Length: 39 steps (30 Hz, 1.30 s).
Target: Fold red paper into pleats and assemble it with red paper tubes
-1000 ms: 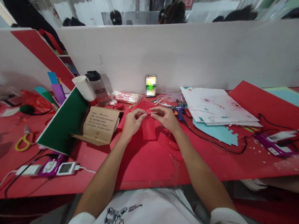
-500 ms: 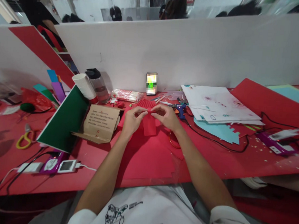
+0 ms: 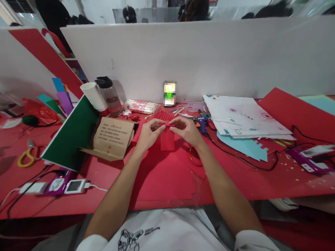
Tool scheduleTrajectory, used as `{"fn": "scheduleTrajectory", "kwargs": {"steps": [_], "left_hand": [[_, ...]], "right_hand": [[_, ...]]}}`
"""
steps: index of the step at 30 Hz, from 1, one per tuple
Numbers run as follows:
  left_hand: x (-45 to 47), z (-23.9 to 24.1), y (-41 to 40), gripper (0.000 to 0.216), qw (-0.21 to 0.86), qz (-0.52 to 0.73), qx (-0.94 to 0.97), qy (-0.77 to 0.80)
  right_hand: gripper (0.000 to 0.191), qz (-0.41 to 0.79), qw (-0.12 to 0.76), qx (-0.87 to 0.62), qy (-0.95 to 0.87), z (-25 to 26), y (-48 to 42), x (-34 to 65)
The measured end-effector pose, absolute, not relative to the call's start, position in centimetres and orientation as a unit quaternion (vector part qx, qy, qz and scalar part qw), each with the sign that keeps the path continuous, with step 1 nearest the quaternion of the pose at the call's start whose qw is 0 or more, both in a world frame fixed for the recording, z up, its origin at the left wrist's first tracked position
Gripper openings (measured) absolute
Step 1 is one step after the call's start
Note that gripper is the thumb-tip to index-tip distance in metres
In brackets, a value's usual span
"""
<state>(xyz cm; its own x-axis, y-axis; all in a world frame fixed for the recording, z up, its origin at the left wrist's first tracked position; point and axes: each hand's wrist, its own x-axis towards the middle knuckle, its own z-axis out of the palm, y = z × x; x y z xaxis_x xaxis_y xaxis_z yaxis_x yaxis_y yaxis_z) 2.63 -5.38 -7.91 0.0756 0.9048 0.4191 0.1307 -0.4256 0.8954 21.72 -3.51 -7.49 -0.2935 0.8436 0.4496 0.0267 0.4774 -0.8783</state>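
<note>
Both hands meet over the middle of the red table and pinch the upper edge of a small red paper piece (image 3: 168, 141). My left hand (image 3: 151, 134) is closed on its left end, thumb against fingers. On the other end my right hand (image 3: 186, 129) is closed in the same way. The paper hangs down between them, and its pinched edge is partly hidden by the fingertips. Just behind lies a pleated red paper strip (image 3: 165, 116). Larger red sheets (image 3: 164, 178) lie flat beneath the hands. A thin red ring (image 3: 195, 157) rests beside my right wrist.
Left stand an open cardboard box (image 3: 111, 137), a green board (image 3: 73, 135), a bottle (image 3: 112, 97) and yellow-handled scissors (image 3: 27, 158). A phone (image 3: 169, 94) leans on the white partition. Right are a blue glue gun (image 3: 203, 124), its cable, and white sheets (image 3: 247, 117).
My hands stay almost still, holding the red paper in the same place. In the background at upper left, a person in black has shifted to the right.
</note>
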Motion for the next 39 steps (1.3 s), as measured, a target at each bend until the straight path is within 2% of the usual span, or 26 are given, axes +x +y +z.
{"fn": "scheduleTrajectory", "kwargs": {"steps": [3, 11, 17, 39], "left_hand": [[2.6, -8.03, -5.32, 0.021, 0.356, 0.548, 0.642, 0.401], [2.81, -7.79, -5.55, 0.017, 0.319, 0.55, 0.652, 0.412], [2.87, -7.8, -5.46, 0.019, 0.329, 0.554, 0.645, 0.41], [2.79, -8.32, -5.05, 0.019, 0.375, 0.566, 0.611, 0.407]], "right_hand": [[0.028, 0.42, 0.497, -0.319, -0.689, -7.5, -3.53, 21.57], [0.023, 0.375, 0.531, -0.334, -0.683, -7.91, -3.36, 21.34], [0.017, 0.358, 0.536, -0.334, -0.688, -7.91, -3.4, 21.34], [0.025, 0.384, 0.53, -0.337, -0.677, -8.18, -3.26, 21.23]]}}
